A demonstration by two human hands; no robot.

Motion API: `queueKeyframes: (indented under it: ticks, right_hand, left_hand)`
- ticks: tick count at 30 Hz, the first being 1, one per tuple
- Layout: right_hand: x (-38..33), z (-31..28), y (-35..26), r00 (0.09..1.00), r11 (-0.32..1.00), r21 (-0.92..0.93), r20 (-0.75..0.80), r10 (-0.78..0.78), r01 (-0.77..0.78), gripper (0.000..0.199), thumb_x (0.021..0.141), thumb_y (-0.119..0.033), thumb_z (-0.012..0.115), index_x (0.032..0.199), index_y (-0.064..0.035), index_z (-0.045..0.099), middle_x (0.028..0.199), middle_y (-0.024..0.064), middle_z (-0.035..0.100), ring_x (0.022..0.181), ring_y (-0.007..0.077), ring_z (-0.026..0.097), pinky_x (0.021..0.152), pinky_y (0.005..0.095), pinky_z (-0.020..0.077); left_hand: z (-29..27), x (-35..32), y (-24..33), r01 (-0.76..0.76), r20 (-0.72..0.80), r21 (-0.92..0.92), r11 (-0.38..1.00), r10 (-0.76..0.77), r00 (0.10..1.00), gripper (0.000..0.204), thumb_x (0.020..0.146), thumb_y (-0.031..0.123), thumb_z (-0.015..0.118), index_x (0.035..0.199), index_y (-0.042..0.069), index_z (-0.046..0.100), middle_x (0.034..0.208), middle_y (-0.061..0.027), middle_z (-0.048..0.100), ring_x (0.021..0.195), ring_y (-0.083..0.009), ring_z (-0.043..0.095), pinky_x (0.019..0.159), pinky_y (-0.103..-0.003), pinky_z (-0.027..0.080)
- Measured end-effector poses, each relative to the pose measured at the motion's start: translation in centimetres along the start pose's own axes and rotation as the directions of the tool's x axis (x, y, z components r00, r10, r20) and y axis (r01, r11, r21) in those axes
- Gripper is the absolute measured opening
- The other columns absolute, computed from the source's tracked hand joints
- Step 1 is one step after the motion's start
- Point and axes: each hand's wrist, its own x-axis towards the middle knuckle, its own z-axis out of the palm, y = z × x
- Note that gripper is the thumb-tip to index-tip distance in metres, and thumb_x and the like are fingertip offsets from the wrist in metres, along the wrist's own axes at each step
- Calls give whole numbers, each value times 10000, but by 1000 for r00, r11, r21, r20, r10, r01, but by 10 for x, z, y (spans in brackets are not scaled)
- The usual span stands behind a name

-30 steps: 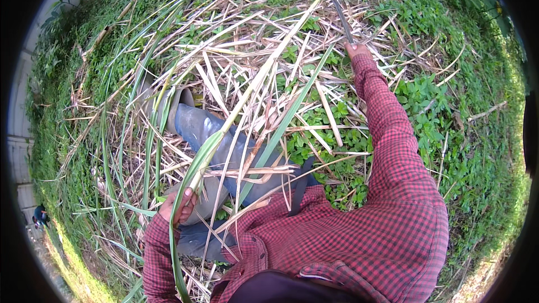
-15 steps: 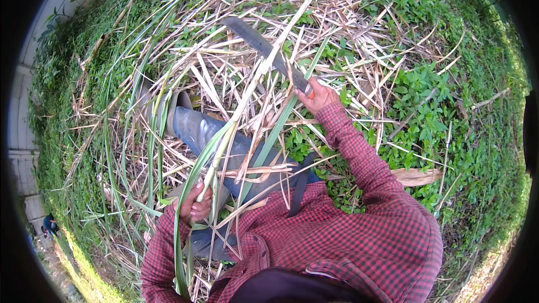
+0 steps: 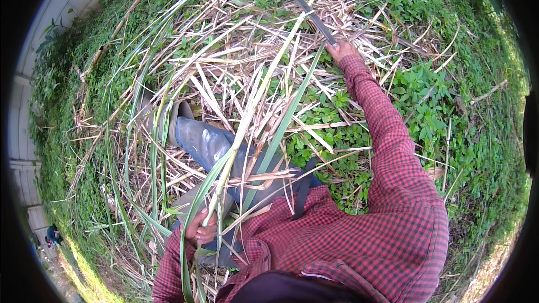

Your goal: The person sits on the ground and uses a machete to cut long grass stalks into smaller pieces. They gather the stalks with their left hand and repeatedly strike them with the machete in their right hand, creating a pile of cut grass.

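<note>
My left hand (image 3: pixel 201 229) is closed around the lower end of a long leafy cane stalk (image 3: pixel 242 126). Pale green and yellow, the stalk slants up and away across my legs, with green blades and dry tan leaves hanging off it. At arm's length, my right hand (image 3: pixel 343 51) grips a machete (image 3: pixel 319 21); its handle is mostly hidden in the fist. The dark blade points to the far left and crosses the stalk's upper part in the picture. Whether blade and stalk touch, I cannot tell.
Dry cut leaves (image 3: pixel 224 62) lie heaped around my boot (image 3: pixel 168 115) and jeans-clad leg (image 3: pixel 205 140). Low green plants (image 3: pixel 418 98) grow to the right. A pale wall (image 3: pixel 25 118) runs along the left, and a person (image 3: pixel 53 235) is far off at lower left.
My right arm has stretched out, carrying the machete farther away and to the right along the stalk. My left hand has dropped slightly nearer to me, still holding the stalk.
</note>
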Motion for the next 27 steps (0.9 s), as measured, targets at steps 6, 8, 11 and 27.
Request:
queueKeyframes:
  ticks: [6, 8, 11, 27]
  right_hand:
    - [25, 0, 45, 984, 970, 199, -86, 158, -139, 707, 750, -608, 519, 1151, -28, 567, 1031, 225, 613, 997, 341, 585, 885, 394, 440]
    - [-40, 0, 7, 996, 977, 215, -93, 18, 3, 601, 769, -598, 519, 1058, -75, 584, 845, 203, 637, 836, 359, 624, 752, 431, 495]
    - [-100, -1, -13, 931, 949, 67, 185, -314, 307, 533, 777, -543, 558, 1096, -116, 541, 752, 179, 622, 673, 350, 623, 654, 429, 514]
    - [-72, -15, -1, 871, 879, -11, 145, -470, 476, 464, 777, -515, 554, 1038, -132, 581, 771, 176, 628, 706, 370, 609, 670, 440, 489]
  left_hand:
    - [-4, 3, -4, 31, -132, 233, 972, 1, 991, 424, 937, 473, 357, 774, 86, 416, 462, 54, 273, 341, -49, 248, 311, -204, 238]
    - [1, 12, 5, 10, -208, 267, 964, 47, 977, 429, 935, 473, 365, 768, 82, 422, 459, 53, 272, 339, -50, 247, 310, -203, 231]
    - [11, 24, 31, -28, -240, 355, 934, 120, 963, 410, 948, 438, 345, 768, 81, 431, 456, 46, 287, 322, -54, 248, 293, -209, 228]
    - [-1, 26, -28, 29, 41, -21, 999, -28, 999, 443, 959, 453, 253, 712, 106, 372, 458, 53, 278, 323, -56, 260, 294, -202, 261]
